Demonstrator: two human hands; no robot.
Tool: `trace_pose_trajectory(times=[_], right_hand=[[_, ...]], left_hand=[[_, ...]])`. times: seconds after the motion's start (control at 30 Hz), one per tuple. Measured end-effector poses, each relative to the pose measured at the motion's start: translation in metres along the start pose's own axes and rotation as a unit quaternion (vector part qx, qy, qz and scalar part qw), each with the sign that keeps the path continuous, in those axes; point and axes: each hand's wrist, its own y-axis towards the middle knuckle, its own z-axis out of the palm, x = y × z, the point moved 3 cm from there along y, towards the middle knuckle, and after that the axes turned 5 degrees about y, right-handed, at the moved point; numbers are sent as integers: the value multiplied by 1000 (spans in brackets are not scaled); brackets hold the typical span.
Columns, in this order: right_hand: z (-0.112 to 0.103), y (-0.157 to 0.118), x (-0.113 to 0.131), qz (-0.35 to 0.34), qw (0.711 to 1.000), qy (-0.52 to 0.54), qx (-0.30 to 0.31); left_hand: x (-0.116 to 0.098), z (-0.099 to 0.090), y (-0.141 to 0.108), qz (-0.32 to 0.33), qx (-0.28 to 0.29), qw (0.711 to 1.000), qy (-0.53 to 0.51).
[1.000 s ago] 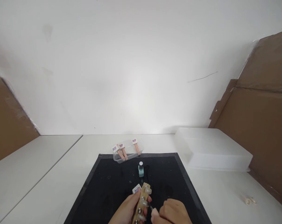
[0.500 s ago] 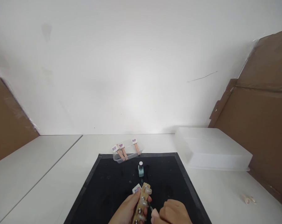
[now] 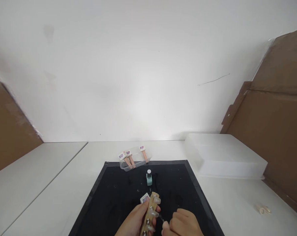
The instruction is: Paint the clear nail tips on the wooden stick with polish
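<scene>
Two hands [image 3: 135,219], one wooden strip [image 3: 149,213], three clear tips [image 3: 157,200], one tool [image 3: 161,217], one bottle [image 3: 149,180], four tags [image 3: 145,198], three pink sticks [image 3: 131,162], one tray [image 3: 136,152], one mat [image 3: 114,203], one box [image 3: 233,167] and two rings [image 3: 262,210] are counted

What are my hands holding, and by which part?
Left hand: the wooden strip, by its two long edges. Right hand: a thin dark tool, by the end away from the strip.

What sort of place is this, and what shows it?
Probably a tabletop work booth: a black mat lies on the white table, a white wall stands behind, and brown panels rise on either side.
</scene>
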Motion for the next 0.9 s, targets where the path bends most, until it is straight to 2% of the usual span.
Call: trace_pose_trajectory(times=[0.13,0.17,0.23,0.3,0.43,0.67,0.9], right_hand=[[0,2,-1,18,1000,-9,-17],[-2,3,1,-11,999,-3,-51],[2,3,0,1,1000,-1,-13],[4,3,0,-7,1000,-2,-10],[5,2,0,-16,999,-7,-45],[6,-1,1,14,1000,12,8],[0,7,1,-15,999,-18,-27]], left_hand=[[0,0,0,-3,-2,1000,-8],[1,0,0,-2,-3,1000,-6],[2,-1,2,1,-3,1000,2],[3,-1,3,-1,0,1000,3],[2,-1,3,-11,6,1000,-2],[1,-2,2,-16,-7,1000,19],[3,-2,5,-5,2,1000,6]])
